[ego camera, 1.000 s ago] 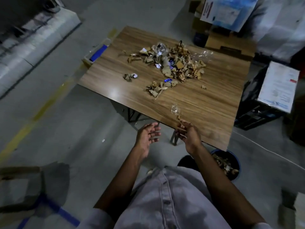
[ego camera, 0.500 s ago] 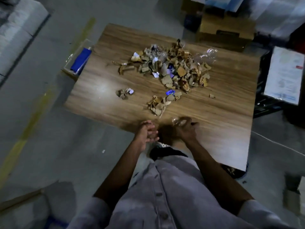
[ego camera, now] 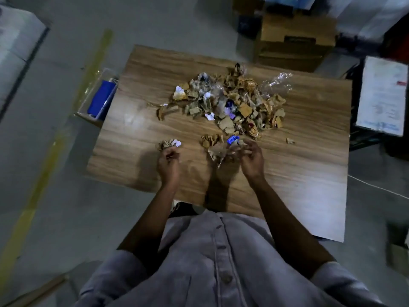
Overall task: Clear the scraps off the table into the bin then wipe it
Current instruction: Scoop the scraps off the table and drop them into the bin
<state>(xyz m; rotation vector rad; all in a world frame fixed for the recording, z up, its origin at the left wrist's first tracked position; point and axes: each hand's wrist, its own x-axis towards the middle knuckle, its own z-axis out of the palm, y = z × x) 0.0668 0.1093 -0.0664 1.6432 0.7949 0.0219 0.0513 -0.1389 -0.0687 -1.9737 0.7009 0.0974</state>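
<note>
**Both hands are going for the nearest scraps**

The person is leaning over the tabletop (ego camera: 298,173), where the scraps are lying in several groups. The main heap (ego camera: 232,103) is sitting a little past the centre, toward 12 o'clock, and a sheet of clear film (ego camera: 276,83) is touching it at its 2 o'clock side. From the heap, a near clump (ego camera: 215,145) is lying at 6 o'clock, a small clump (ego camera: 169,144) at 7 o'clock, and a single scrap (ego camera: 290,141) well apart at 4 o'clock.

The right hand (ego camera: 252,158) is curling its fingers round cardboard pieces and crumpled film of the near clump, so it is gripping them. The left hand (ego camera: 168,162) is hovering just at 6 o'clock of the small clump with curled fingers. I cannot tell if it is pinching anything.

The bin is not showing in this view. Beside the tabletop, a clear box (ego camera: 97,96) is standing at 9 o'clock and a cardboard box (ego camera: 294,41) at 1 o'clock.

In my judgement these scraps are very light, dry and loose. The cardboard bits are looking stiff but small, and the film soft and slippery. Pinching one piece is likely leaving the rest behind. Scooping from below with cupped fingers, or sweeping the heap toward the edge, seems better. Most of the clearing is remaining, and the wiping is not yet beginning.
</note>
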